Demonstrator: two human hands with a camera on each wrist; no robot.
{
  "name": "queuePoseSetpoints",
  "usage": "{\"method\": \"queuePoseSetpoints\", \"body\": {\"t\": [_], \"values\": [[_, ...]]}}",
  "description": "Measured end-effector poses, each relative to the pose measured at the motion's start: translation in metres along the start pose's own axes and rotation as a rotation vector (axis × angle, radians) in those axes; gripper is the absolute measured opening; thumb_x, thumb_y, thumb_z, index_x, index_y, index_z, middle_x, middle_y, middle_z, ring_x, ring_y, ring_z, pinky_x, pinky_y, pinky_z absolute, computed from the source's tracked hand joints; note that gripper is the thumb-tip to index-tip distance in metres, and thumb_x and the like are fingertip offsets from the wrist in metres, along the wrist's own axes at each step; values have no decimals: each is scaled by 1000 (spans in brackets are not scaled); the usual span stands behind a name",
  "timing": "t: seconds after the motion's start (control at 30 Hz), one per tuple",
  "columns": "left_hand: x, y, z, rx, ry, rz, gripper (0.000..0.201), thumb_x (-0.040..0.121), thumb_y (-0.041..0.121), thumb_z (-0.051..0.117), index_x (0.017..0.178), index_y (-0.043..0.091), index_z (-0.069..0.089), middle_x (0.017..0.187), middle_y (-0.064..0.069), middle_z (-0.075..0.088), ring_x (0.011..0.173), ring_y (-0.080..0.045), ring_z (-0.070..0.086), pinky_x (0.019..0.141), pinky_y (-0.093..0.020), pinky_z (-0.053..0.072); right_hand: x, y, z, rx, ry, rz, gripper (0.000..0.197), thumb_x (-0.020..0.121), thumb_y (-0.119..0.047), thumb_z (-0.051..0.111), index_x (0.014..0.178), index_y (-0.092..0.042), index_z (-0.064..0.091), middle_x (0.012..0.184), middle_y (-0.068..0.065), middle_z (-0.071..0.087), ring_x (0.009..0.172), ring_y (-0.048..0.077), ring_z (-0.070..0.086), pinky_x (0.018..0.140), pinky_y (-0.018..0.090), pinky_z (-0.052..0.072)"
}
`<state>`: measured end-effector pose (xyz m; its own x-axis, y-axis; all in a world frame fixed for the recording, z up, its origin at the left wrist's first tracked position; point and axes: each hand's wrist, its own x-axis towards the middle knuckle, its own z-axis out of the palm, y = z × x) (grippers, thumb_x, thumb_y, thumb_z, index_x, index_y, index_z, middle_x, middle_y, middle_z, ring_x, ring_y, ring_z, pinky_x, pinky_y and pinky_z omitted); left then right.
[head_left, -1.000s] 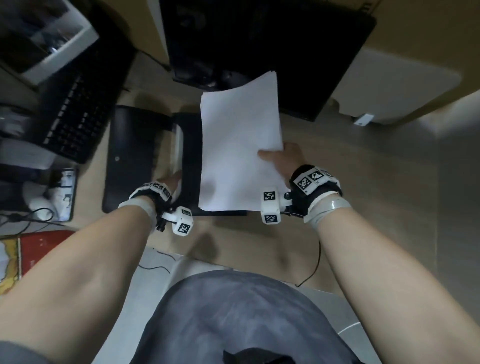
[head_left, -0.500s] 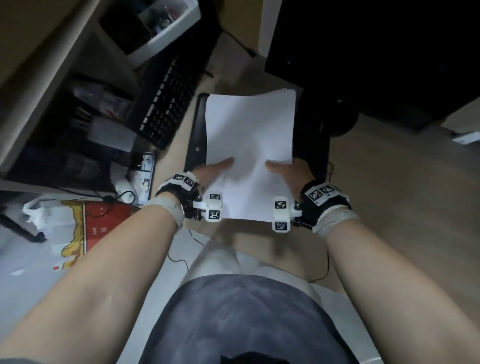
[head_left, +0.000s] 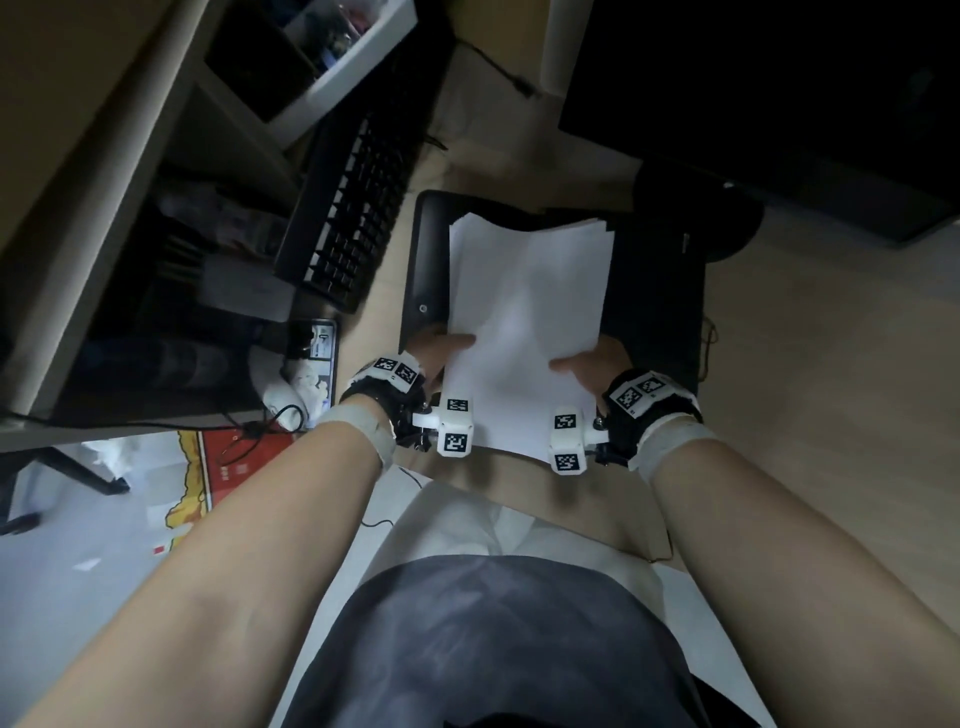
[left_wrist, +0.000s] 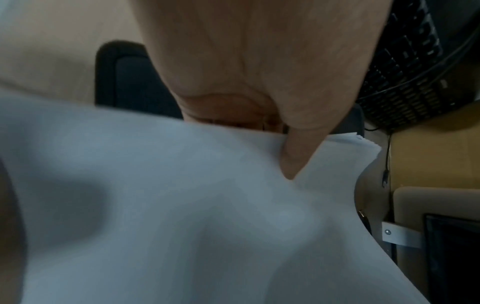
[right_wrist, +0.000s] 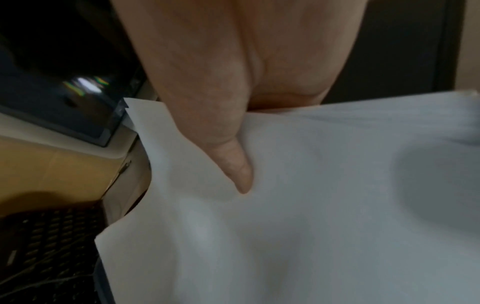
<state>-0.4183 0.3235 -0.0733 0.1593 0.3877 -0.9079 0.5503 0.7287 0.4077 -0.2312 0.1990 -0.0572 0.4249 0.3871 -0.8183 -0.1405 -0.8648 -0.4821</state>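
My left thumb (left_wrist: 296, 156) and right thumb (right_wrist: 233, 160) press on the near end of the paper stack (head_left: 524, 322), pinching it against fingers hidden underneath. 1 second ago only my right hand (head_left: 597, 364) held it, while my left hand (head_left: 436, 348) was at the black printer (head_left: 654, 291). Now 2 hands grip the sheets low over that printer, far edges fanned. I judge I am squaring them for loading. The keyboard (head_left: 353, 218) lies left.
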Motion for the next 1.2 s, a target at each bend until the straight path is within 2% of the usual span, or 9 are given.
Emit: {"method": "queuePoseSetpoints", "body": {"t": [0.13, 0.3, 0.4, 0.5, 0.6, 0.73, 0.87, 1.0, 1.2], "values": [[-5, 12, 6, 117, 72, 119, 49, 85, 9, 69, 130, 1, 51, 124, -13, 59, 109, -25, 56, 97, -34, 43, 4, 3, 3, 28, 20, 17, 36, 72, -3, 78, 103, -6, 61, 101, 7, 62, 102, 29, 61, 80, 29, 45], [-4, 18, 10, 296, 105, 246, 88, 75, -1, 73, 149, 13, 26, 142, -14, 46, 128, -29, 47, 107, -40, 40, 5, -7, 13, 297, 52, -37, 69, 75, -39, 81, 133, -13, 55, 119, -2, 63, 110, 19, 59, 94, 33, 46], [-7, 22, 9, 208, 37, 311, 103, 66, -10, 68, 152, 18, 17, 144, -13, 41, 130, -28, 41, 108, -43, 38, 12, -13, 15, 289, 121, -103, 52, 90, -24, 67, 137, -9, 50, 122, 7, 62, 108, 24, 60, 92, 34, 48], [-3, 23, -1, 63, 5, 289, 100, 61, -11, 62, 147, 26, 27, 135, -11, 50, 120, -32, 49, 97, -51, 47, 16, -12, 13, 198, 92, -103, 51, 92, -17, 65, 139, -7, 48, 122, 6, 59, 105, 21, 57, 89, 30, 44], [5, 29, -12, -75, 25, 274, 73, 59, -5, 64, 126, 17, 49, 118, -14, 62, 110, -42, 58, 87, -59, 52, 21, -6, 14, 132, 41, -58, 54, 90, -18, 68, 140, -7, 48, 130, 8, 59, 118, 26, 56, 95, 30, 43], [26, 37, -12, -27, 12, 304, 75, 70, 6, 66, 139, 24, 43, 129, -9, 60, 116, -35, 57, 97, -52, 48, 21, -1, 20, 127, 94, -46, 49, 92, -14, 65, 138, -6, 50, 129, 12, 60, 118, 28, 56, 89, 28, 41], [8, 32, -6, 6, 107, 149, 70, 73, 38, 76, 130, 8, 49, 124, -15, 61, 114, -38, 58, 100, -54, 46, 22, -1, 22, 173, 68, -64, 48, 91, -14, 65, 137, -7, 51, 125, 9, 61, 112, 25, 58, 87, 28, 42], [2, 12, -15, -1, 114, 11, 45, 75, 42, 79, 102, 11, 63, 87, -1, 66, 88, -25, 64, 81, -33, 48, 25, -8, 27, 222, 48, -98, 49, 88, -16, 71, 134, -8, 54, 117, 5, 62, 101, 19, 58, 86, 28, 43], [3, -8, -20, 8, 131, 144, 44, 80, 29, 78, 116, 12, 61, 108, -3, 66, 93, -21, 64, 87, -33, 51, 33, -28, 44, 225, -6, -78, 55, 83, -13, 75, 133, -3, 55, 125, 13, 63, 109, 27, 62, 98, 39, 49]]}}
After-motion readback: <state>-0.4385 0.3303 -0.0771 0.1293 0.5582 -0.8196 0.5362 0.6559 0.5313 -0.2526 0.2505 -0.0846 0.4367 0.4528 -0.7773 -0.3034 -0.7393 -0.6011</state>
